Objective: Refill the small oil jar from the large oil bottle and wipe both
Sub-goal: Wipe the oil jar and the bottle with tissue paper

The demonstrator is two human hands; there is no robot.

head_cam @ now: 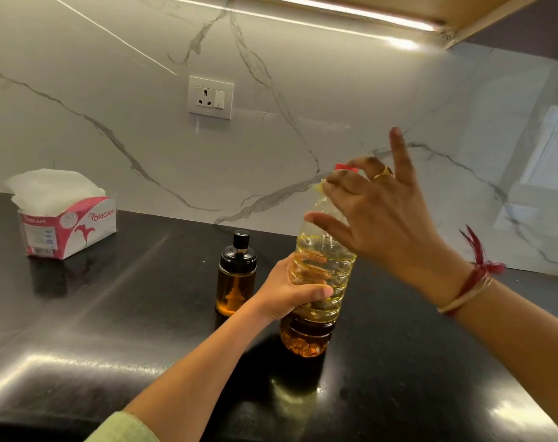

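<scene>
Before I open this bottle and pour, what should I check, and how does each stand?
1. Bottle upright on counter, left hand gripping its middle: ok.
2. Right hand fingers over cap; firm grip: cannot tell.
3. Jar lid off: not ok, it is on.
4. Jar upright beside bottle, apart from it: ok.
5. Tissue box on counter for wiping: ok.

Capped small oil jar [236, 275] stands beside upright large oil bottle [319, 282].
</scene>
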